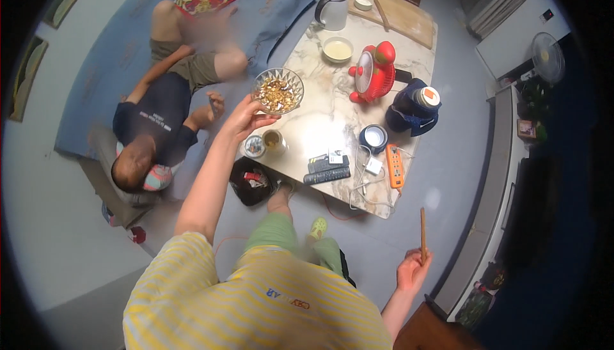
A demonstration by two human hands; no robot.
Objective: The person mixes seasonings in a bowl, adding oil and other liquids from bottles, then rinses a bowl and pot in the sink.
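Observation:
My left hand [252, 117] grips the near rim of a cut-glass bowl [278, 92], which holds what look like chopped nuts, at the left edge of the marble-patterned table [309, 129]. Well apart, on the right beyond the table's near corner, my right hand [413, 268] holds wooden chopsticks [423, 232] pointing away from me. An open jar [273, 141] and its lid or a small round container [254, 145] stand on the table below the glass bowl. Farther back on the table is a white bowl [337, 50] of pale liquid.
A red fan [374, 74], kettle [333, 12], dark-blue jug [407, 110], mug [373, 138], remotes [327, 172], cables and an orange power strip [395, 165] are on the table. A wooden board [407, 19] lies at its far end. A person [160, 96] reclines left; a bin [249, 182] stands below.

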